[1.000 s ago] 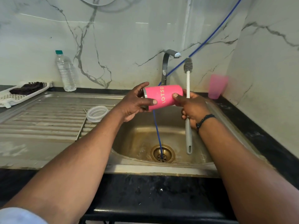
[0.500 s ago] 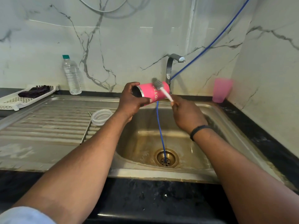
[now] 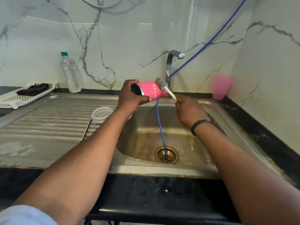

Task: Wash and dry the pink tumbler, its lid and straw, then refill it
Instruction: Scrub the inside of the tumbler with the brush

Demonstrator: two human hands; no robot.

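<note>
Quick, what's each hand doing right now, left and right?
Left hand: grips the pink tumbler near its open end, held sideways over the sink.
Right hand: holds the brush by its handle, bristles against the tumbler's outside.

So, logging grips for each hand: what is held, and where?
Left hand grips the pink tumbler near its open rim; right hand holds the bottle brush by its white handle.

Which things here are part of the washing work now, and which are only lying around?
In use:
- pink tumbler, held by the left hand
- bottle brush, held by the right hand, bristles on the tumbler's outside
- clear lid and straw on the drainboard
- sink

Lying about:
- water bottle
- pink cup
- white tray
- blue hose
</note>
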